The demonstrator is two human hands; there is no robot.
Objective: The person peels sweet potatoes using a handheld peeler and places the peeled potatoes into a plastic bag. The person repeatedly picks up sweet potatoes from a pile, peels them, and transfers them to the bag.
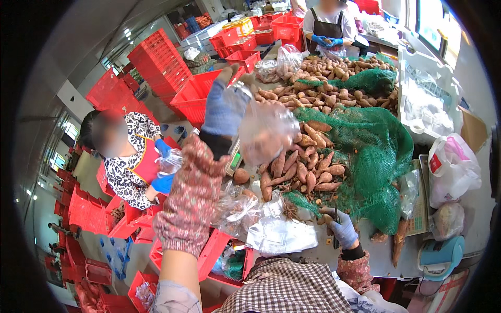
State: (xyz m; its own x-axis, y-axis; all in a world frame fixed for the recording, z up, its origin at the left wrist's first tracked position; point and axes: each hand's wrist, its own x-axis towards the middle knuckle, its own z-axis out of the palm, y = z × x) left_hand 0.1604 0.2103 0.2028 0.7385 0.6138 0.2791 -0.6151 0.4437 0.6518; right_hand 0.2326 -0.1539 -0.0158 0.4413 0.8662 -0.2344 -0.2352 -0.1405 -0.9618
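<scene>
My left hand (227,103), in a blue work glove with dark fingertips, is raised over the table's left side and grips a clear plastic bag (268,133). The bag is blurred, and what is in it cannot be told surely. My right hand (340,229), gloved alike, is low at the table's near edge, closed around a dark, thin tool whose kind I cannot tell, beside the end of a green mesh net (301,200). Between the hands lies a pile of sweet potatoes (303,168). One roundish sweet potato (241,176) sits at the left edge, above loose clear bags (235,207).
A large green mesh net (375,168) covers the table's right middle. A white crate (426,94) and a scale (419,199) stand at the right. Red crates (195,94) line the left. One co-worker (131,160) is at the left, another (328,27) across the table.
</scene>
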